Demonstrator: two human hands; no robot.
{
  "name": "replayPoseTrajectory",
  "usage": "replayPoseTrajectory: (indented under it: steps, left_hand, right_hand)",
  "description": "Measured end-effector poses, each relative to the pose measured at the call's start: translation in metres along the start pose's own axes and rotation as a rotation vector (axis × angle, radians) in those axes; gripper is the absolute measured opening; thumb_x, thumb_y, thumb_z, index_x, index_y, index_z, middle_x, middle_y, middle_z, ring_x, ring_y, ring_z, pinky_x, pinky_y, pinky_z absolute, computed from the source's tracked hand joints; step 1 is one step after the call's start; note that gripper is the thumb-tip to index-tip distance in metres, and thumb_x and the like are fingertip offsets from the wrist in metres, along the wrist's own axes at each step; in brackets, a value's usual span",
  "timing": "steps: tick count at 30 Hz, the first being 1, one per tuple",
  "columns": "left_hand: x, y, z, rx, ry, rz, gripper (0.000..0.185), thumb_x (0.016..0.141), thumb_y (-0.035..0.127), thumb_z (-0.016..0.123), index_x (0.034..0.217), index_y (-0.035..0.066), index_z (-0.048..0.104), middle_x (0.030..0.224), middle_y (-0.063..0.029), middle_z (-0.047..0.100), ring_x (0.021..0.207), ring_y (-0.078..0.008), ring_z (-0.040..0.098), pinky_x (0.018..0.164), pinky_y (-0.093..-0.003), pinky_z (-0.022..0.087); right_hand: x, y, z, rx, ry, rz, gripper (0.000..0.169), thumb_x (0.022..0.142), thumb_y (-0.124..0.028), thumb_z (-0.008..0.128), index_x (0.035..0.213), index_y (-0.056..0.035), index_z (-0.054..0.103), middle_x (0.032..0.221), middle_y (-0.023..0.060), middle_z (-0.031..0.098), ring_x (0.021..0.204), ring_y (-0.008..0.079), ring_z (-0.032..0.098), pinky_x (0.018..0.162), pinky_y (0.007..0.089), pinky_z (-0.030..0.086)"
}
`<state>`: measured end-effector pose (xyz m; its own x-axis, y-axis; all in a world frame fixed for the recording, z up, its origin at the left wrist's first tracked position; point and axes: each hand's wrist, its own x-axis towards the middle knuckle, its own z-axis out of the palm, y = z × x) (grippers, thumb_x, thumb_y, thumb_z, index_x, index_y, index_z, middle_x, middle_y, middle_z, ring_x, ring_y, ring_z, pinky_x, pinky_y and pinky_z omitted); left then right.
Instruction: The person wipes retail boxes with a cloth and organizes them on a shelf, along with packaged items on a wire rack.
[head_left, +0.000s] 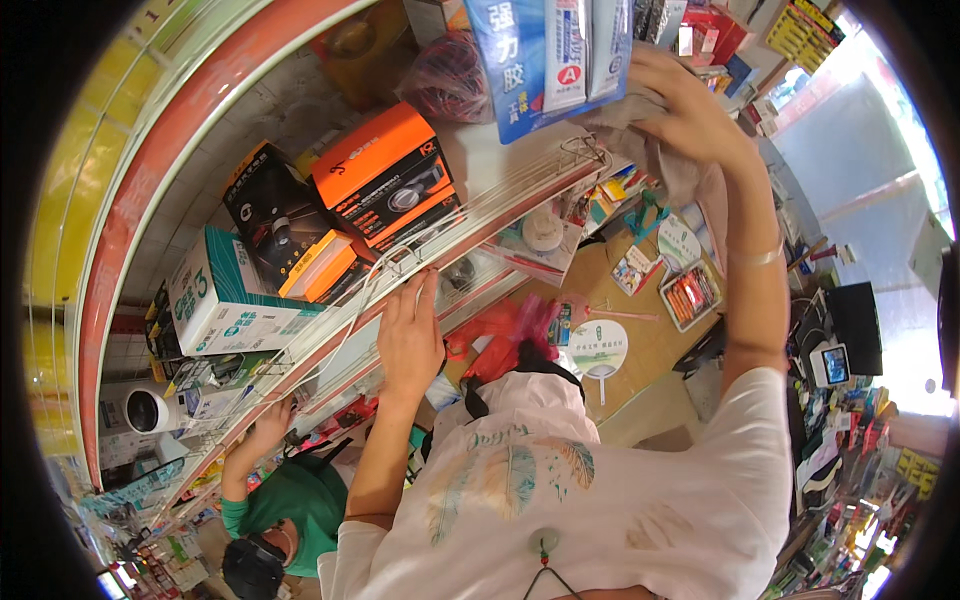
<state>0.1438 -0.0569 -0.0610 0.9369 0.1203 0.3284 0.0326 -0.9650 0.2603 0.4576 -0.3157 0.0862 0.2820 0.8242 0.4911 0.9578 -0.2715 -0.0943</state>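
My right hand (690, 112) is up at the right end of a shelf, its fingers around a grey-brown cloth (679, 169) that hangs down below it. Beside the fingers hangs a blue blister pack of two-part glue (517, 82). Lower down, my left hand (411, 330) rests its fingertips on the red-and-white front edge of the shelf (487, 238); its thumb is hard to see. On that shelf, left of the hand, stand an orange LED headlamp box (382, 165), a black box (274, 206) and a white and teal box (232, 300).
A person in a green top (304, 510) reaches to the same shelving at lower left. A wire guard (397, 259) and white cable run along the shelf edge. Beneath, a tan table (637, 367) bears hand fans and a tray of red packets (691, 294). A monitor (855, 326) stands right.
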Motion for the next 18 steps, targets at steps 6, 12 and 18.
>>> replayPoseTrajectory:
  steps: [6,12,18]
  left_hand:
    - [0.000,0.004,-0.004,-0.034,0.020,-0.071,0.053,0.077,-0.003,0.058,0.129,0.003,0.051,0.123,-0.0128,0.054,0.106,-0.0319,0.052,0.093,-0.0409,0.044]
    - [-0.003,0.008,0.002,-0.026,0.076,-0.115,0.053,0.076,-0.003,0.058,0.128,0.004,0.053,0.120,-0.0121,0.055,0.105,-0.0316,0.052,0.091,-0.0406,0.044]
    - [0.001,0.018,0.002,-0.020,0.088,-0.224,0.054,0.073,-0.005,0.057,0.126,0.007,0.056,0.117,-0.0100,0.056,0.105,-0.0314,0.052,0.090,-0.0404,0.044]
  right_hand:
    - [0.071,-0.006,0.024,0.101,-0.386,0.052,0.041,0.073,-0.009,0.059,0.114,-0.0110,0.064,0.117,0.0134,0.060,0.110,0.0308,0.053,0.092,0.0398,0.046]
    - [0.085,-0.008,0.105,0.247,-0.543,-0.036,0.043,0.075,-0.017,0.057,0.117,-0.0110,0.061,0.122,0.0131,0.055,0.114,0.0301,0.048,0.095,0.0396,0.042]
    - [0.093,-0.013,0.131,0.255,-0.591,-0.072,0.046,0.077,-0.025,0.055,0.121,-0.0111,0.059,0.127,0.0129,0.050,0.119,0.0295,0.044,0.098,0.0394,0.038]
